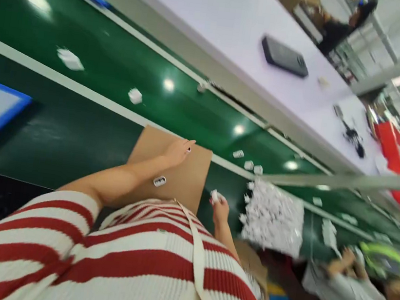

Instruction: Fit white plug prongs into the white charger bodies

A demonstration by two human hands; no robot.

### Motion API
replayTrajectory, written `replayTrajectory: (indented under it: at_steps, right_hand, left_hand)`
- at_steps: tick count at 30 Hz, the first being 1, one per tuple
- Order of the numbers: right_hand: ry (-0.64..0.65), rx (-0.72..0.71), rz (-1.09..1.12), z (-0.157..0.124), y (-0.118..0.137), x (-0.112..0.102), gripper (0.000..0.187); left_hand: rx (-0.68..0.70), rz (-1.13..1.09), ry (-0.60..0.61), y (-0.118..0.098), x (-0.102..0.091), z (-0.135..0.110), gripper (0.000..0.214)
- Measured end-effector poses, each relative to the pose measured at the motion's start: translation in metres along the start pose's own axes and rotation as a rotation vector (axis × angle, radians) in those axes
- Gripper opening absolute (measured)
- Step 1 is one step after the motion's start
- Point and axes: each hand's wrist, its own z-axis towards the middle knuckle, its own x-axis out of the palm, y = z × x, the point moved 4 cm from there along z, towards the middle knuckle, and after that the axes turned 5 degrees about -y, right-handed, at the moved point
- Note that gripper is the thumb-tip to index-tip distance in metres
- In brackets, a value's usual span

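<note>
My left hand (pixel 177 152) is over a flat cardboard sheet (pixel 190 181), with its index finger stretched out. Its other fingers close on a small white-and-black piece (pixel 187 150), mostly hidden. A similar oval white piece with a dark middle (pixel 159 181) lies on the cardboard, below my left forearm. To the right of the sheet, my right hand (pixel 220 209) pinches a small white piece (pixel 215 196) between thumb and fingers. Blur hides its exact kind.
Small white pieces (pixel 135 95) lie along the green belt (pixel 192 100). A clear bag of many white pieces (pixel 274 218) is right of my right hand. A dark phone (pixel 285 57) rests on the white shelf (pixel 217 19). A co-worker's sleeve (pixel 360 299) shows at lower right.
</note>
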Motion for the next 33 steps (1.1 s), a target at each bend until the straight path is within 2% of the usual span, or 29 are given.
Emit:
replayTrajectory:
  at_steps: [2,5,7,10,14,19,26,30,33]
  right_hand:
    - [-0.042,0.121,0.065,-0.011,-0.023,-0.022,0.031]
    - [0.005,0.215,0.176,-0.004,-0.037,-0.022,0.032]
    - [0.059,0.239,0.232,-0.002,-0.036,-0.018,0.033]
    - [0.164,0.263,0.308,-0.011,-0.032,-0.017,0.033]
    - [0.277,0.296,0.396,-0.027,-0.034,-0.022,0.033]
    - [0.254,0.254,0.242,-0.029,-0.046,-0.021,0.029]
    - [0.252,0.165,0.051,-0.025,-0.064,0.004,0.025]
    - [0.275,0.109,-0.005,-0.023,-0.066,0.019,0.034]
    - [0.305,0.096,-0.028,-0.024,-0.064,0.026,0.03]
  left_hand:
    - [0.112,-0.085,0.088,-0.023,0.037,-0.036,0.058]
    - [0.192,-0.148,0.183,-0.038,0.081,-0.086,0.057]
    - [0.188,-0.158,0.202,-0.034,0.101,-0.107,0.056]
    - [0.157,-0.176,0.172,-0.018,0.119,-0.122,0.055]
    - [0.141,-0.234,0.102,-0.002,0.124,-0.132,0.042]
    - [0.124,-0.301,0.049,0.001,0.124,-0.138,0.037]
    - [0.139,-0.344,0.042,0.002,0.125,-0.136,0.04]
    - [0.142,-0.346,0.056,0.003,0.128,-0.135,0.039]
    - [0.145,-0.345,0.061,0.003,0.129,-0.134,0.038]
